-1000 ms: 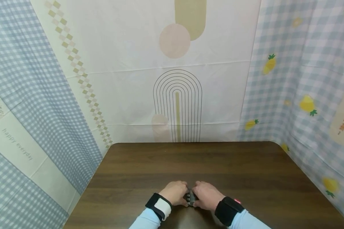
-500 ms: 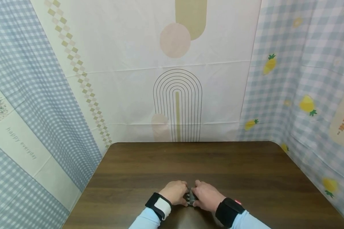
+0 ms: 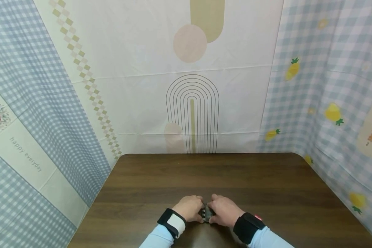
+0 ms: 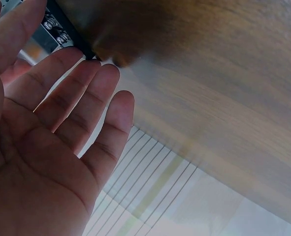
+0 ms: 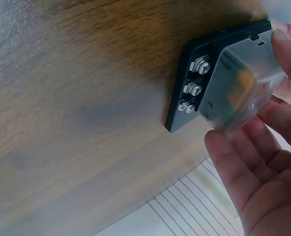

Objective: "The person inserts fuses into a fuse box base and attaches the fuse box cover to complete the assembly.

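Note:
Between both hands on the table lies a small relay (image 3: 207, 215) with a black base (image 5: 177, 113), screw terminals (image 5: 194, 88) and a clear plastic cover (image 5: 234, 93). Something orange and green shows blurred inside the cover. My left hand (image 3: 187, 208) holds the base's terminal side between thumb and fingertips; its other fingers stretch out loosely in the left wrist view. On the opposite side, my right hand (image 3: 225, 210) pinches the cover between thumb and fingers. The hands hide much of the relay in the head view.
The brown wooden table (image 3: 161, 175) has rounded far corners. A white patterned cloth (image 3: 136, 103) hangs behind it. Blue checked cloths hang at the left (image 3: 59, 86) and right (image 3: 297, 113).
Both hands keep their places around the relay, the right hand shifting only very slightly. The head view has turned a little.

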`<move>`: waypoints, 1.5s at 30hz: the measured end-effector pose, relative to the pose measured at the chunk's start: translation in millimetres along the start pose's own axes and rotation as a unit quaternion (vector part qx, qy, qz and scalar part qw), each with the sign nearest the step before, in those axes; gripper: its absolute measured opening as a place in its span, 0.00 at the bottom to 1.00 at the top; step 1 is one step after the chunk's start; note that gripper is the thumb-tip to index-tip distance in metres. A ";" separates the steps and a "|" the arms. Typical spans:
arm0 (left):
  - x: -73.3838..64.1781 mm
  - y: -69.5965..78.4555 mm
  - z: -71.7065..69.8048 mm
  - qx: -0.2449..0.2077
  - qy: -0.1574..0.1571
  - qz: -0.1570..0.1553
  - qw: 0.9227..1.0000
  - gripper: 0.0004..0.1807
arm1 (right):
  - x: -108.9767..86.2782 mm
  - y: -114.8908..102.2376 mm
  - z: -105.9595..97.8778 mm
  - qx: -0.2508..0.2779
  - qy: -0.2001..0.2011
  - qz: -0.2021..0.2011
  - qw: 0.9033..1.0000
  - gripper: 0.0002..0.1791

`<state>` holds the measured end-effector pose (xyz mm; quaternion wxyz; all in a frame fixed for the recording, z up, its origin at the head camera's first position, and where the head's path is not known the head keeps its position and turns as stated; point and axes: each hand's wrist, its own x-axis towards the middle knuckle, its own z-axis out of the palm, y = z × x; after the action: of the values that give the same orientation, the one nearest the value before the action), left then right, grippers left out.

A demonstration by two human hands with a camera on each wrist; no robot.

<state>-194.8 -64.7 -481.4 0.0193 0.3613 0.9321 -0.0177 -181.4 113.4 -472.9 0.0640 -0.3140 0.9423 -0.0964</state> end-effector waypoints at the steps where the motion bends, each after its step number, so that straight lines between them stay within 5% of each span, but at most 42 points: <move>1: -0.2 0.0 0.1 -0.001 0.000 0.000 1.000 0.15 | -0.1 0.0 0.4 0.000 0.000 0.001 1.000 0.20; 29: -2.0 -1.2 0.7 0.010 -0.010 -0.004 1.000 0.17 | -5.3 -2.1 4.3 -0.009 0.027 -0.008 1.000 0.20; 45: -0.8 -5.0 0.9 0.032 -0.008 -0.004 0.999 0.17 | -1.1 -1.5 1.6 0.010 0.010 0.024 1.000 0.26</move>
<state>-197.5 -68.9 -482.2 0.0150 0.3575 0.9324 -0.0508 -179.4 112.7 -474.0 0.0601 -0.2901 0.9491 -0.1069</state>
